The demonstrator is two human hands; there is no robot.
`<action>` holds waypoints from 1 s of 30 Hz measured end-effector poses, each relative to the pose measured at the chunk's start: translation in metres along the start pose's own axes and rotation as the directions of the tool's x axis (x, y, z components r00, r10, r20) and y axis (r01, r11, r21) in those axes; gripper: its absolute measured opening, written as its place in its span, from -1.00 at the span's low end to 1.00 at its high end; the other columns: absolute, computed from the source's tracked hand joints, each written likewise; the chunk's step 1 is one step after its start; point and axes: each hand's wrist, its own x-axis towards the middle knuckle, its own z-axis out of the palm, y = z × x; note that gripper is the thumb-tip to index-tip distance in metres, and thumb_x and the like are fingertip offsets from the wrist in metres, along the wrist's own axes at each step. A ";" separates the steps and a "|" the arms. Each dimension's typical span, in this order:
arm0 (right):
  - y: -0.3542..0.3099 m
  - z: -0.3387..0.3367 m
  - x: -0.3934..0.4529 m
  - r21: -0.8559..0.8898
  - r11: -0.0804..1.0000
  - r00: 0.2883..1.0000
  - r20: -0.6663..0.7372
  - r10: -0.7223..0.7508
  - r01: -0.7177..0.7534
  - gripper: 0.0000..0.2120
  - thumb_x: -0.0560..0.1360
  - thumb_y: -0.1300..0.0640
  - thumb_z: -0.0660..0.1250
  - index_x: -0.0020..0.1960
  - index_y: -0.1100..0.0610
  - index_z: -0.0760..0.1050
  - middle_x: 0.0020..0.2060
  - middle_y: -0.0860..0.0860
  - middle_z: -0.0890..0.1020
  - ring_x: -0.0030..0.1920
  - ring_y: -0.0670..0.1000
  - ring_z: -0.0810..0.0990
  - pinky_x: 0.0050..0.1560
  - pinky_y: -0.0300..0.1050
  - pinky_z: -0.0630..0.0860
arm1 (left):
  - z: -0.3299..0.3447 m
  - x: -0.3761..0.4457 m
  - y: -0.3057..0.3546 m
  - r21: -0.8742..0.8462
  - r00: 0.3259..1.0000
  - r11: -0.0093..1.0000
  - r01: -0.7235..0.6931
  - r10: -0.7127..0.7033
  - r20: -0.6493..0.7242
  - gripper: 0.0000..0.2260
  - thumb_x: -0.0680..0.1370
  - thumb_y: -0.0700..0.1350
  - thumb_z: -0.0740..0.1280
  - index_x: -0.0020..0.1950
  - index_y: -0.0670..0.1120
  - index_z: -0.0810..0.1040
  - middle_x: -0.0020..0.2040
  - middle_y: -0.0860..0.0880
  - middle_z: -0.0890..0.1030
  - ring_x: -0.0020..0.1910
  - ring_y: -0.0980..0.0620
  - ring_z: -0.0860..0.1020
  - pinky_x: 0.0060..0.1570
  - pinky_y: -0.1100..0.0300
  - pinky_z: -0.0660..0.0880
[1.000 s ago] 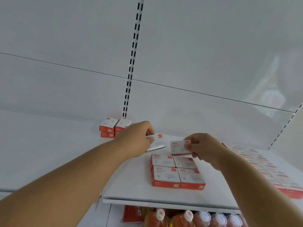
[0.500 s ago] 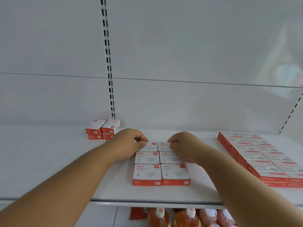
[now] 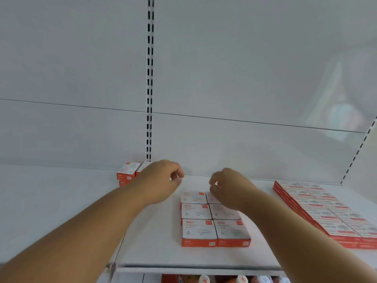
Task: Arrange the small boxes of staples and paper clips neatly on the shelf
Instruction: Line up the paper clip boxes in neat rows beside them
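Both hands are hanging over the white shelf [image 3: 155,248], nothing in either. The L hand [image 3: 161,178] is sitting above bare shelf just left of the block of small boxes [image 3: 214,219], fingers loosely curled, grasping nothing. The R hand [image 3: 228,186] is hovering over the back-right box of that block, fingers bent, also empty; can't tell if the fingertips are touching the box top.

The block is lying 2 wide x 3 deep, red-and-white, edges touching, front row near the shelf lip. A small stack of similar boxes [image 3: 127,173] is sitting at the back, by the slotted upright [image 3: 150,78]. A bigger flat grid of boxes [image 3: 326,211] is lying well to the R. Bottle caps [image 3: 241,279] are peeking out below.
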 end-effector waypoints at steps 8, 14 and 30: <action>-0.101 0.005 0.046 0.160 0.983 0.994 -0.074 -0.079 0.090 -0.80 0.51 -0.06 0.29 0.01 0.05 0.52 -0.03 -0.02 0.61 0.00 0.05 0.55 -0.06 -0.12 0.47 | -0.034 -0.006 -0.071 0.366 0.904 0.840 0.400 -0.296 -0.308 -0.64 0.58 0.15 0.17 0.19 -0.06 0.52 0.13 -0.08 0.50 0.13 -0.10 0.46 0.03 0.03 0.43; -0.152 0.027 0.079 0.316 0.943 0.971 0.238 0.032 -0.109 -0.62 0.59 0.14 0.17 0.37 0.25 0.35 -0.03 0.20 0.60 -0.12 0.16 0.63 -0.09 0.00 0.57 | -0.027 -0.010 -0.094 0.299 0.884 0.839 0.454 -0.385 -0.263 -0.55 0.52 0.27 0.14 0.06 -0.05 0.57 0.01 -0.07 0.58 0.06 -0.12 0.48 -0.07 0.06 0.36; -0.085 -0.014 0.020 0.825 0.560 0.997 0.064 0.045 -0.078 -0.87 0.51 0.29 0.37 0.05 0.25 0.53 -0.14 0.12 0.72 -0.20 0.08 0.67 -0.11 -0.06 0.61 | -0.031 -0.024 -0.069 -0.401 0.940 0.916 -0.031 -0.110 -0.324 -0.58 0.53 -0.16 0.41 0.33 0.16 0.46 0.09 0.10 0.51 -0.06 0.19 0.53 -0.19 0.50 0.41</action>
